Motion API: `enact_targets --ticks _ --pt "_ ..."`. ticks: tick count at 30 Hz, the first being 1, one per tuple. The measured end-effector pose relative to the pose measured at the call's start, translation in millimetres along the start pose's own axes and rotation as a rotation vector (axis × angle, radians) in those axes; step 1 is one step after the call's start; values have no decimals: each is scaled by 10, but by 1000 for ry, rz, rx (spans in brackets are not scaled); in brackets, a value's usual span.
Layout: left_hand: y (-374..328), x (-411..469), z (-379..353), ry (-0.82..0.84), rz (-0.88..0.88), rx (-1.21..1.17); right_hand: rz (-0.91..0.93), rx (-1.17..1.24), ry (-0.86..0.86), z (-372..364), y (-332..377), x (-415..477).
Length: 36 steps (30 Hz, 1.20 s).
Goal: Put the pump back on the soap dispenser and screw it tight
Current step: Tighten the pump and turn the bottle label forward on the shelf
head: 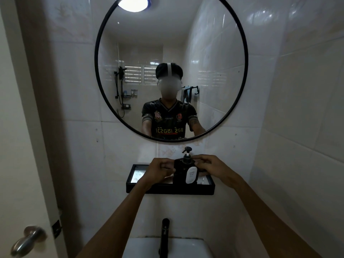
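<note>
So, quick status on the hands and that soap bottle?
Left hand grips the soap dispenser body, right hand at its shoulder. Pump sits upright in the neck; tightness unclear. Dispenser stands on the black shelf. Nothing in the way.

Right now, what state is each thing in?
Pump: upright on the bottle, head raised.
Bottle: upright on the shelf, label facing the camera.
Left hand: gripping the bottle's side.
Right hand: fingers at the pump collar.
Faucet: no water visible.
Ceiling light: on.
</note>
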<state>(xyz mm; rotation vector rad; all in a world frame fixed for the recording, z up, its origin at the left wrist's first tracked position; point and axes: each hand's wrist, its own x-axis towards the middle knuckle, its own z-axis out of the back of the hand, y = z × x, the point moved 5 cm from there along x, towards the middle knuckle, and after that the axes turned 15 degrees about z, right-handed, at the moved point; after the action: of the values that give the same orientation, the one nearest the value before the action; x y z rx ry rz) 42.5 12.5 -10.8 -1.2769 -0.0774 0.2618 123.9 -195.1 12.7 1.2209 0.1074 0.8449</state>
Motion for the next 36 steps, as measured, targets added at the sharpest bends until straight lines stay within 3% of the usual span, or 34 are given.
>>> enact_targets --ticks 3,12,17,22,36 --pt "-23 -15 -29 25 -26 56 -7 42 41 -34 45 -43" --pt "0 -57 -57 331 11 102 22 76 41 -61 44 -104" --pt "-27 -110 -93 223 -35 110 17 14 50 -27 70 -91" --pt "-26 -133 -98 167 -60 130 145 -114 -7 122 343 14" --pt "-43 -63 -22 203 19 192 260 -361 293 82 798 393"
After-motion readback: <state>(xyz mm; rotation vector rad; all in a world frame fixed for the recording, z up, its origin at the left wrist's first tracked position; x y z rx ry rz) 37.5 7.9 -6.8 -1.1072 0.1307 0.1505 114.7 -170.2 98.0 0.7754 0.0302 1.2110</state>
